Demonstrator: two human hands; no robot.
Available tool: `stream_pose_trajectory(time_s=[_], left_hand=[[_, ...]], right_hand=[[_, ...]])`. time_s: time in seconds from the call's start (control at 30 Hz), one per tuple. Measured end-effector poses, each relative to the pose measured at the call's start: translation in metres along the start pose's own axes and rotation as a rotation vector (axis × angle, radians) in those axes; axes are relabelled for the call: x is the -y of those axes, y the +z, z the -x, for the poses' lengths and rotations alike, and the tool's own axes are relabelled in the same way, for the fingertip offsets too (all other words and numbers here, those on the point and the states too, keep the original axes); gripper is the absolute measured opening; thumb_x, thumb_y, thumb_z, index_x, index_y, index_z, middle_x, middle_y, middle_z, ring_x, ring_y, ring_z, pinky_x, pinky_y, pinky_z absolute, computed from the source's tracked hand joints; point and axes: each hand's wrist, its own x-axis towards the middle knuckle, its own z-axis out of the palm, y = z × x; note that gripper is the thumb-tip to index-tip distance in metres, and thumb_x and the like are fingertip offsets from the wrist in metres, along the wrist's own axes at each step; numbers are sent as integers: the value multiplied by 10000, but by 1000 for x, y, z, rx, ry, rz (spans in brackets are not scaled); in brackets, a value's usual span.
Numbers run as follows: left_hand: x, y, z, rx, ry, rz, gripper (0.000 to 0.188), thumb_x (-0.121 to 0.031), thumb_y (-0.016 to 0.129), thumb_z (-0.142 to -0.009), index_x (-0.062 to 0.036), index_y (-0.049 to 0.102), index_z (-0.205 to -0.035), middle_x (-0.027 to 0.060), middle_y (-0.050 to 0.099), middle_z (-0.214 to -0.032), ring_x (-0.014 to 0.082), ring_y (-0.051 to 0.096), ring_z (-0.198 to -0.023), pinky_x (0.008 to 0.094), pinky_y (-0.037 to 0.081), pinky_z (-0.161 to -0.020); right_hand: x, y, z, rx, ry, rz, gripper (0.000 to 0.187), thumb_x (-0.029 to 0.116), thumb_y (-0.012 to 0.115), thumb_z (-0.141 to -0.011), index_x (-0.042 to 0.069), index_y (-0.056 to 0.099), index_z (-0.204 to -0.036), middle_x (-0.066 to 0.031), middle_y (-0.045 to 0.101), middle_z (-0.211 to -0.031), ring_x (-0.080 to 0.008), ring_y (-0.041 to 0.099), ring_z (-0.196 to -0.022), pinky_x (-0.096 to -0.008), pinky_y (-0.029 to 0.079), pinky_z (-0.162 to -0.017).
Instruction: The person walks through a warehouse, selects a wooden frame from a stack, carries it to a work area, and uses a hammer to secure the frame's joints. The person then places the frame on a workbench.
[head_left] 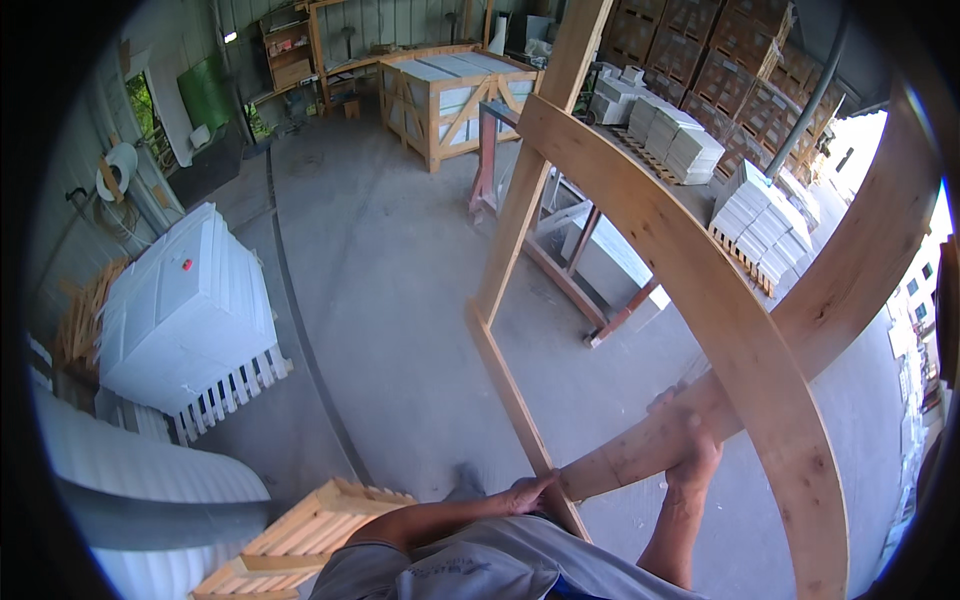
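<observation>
A large frame of pale wooden boards stands in front of me. My left hand [530,494] is closed on the narrow edge board [512,395], by its joint with the diagonal board; the fingertips are partly hidden. My right hand [697,452] grips the diagonal wooden board [625,455], with its fingers wrapped over it. That board runs up to the far right, passing behind a wide wooden board [690,270] that crosses it and looks bent by the lens. At the top, the wide board meets an upright wooden board [515,230].
White wrapped blocks [190,310] sit on a pallet at left, near a white foam roll [150,480]. Slatted wood [300,535] lies close by my left arm. Beyond the frame are a reddish metal stand [565,275], a wooden crate [455,100] and white stacks [765,225].
</observation>
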Motion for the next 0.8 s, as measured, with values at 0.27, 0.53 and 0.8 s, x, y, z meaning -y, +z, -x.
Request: stream_pose_trajectory(time_s=[0.27, 0.53, 0.8], left_hand=[[-178, -79, -32, -2, 142, -24, 871, -699, 576, -797, -117, 362, -1409, 87, 475, -1350, 246, 464, -1223, 426, 391, -1000], [-395, -136, -35, -222, 322, 49, 697, -644, 557, -852, -143, 457, -1326, 30, 545, -1231, 200, 528, -1099, 355, 471, -864], [-532, -221, -13, -252, 317, 117, 716, -675, 553, -834, -139, 470, -1302, 29, 564, -1182, 170, 559, -983, 313, 499, -775]], right_hand=[[-69, 78, -173, 36, -10, -26, 618, 282, 649, -729, -89, 483, -1194, -198, 593, -1018, -305, 605, -929, -418, 495, -829], [-126, 184, -377, 171, -13, -19, 600, 296, 649, -720, -91, 503, -1155, -184, 592, -964, -286, 604, -883, -394, 494, -822], [-222, 279, -531, 305, 134, -92, 595, 294, 652, -731, -48, 474, -1184, -182, 578, -970, -283, 597, -898, -390, 504, -808]])
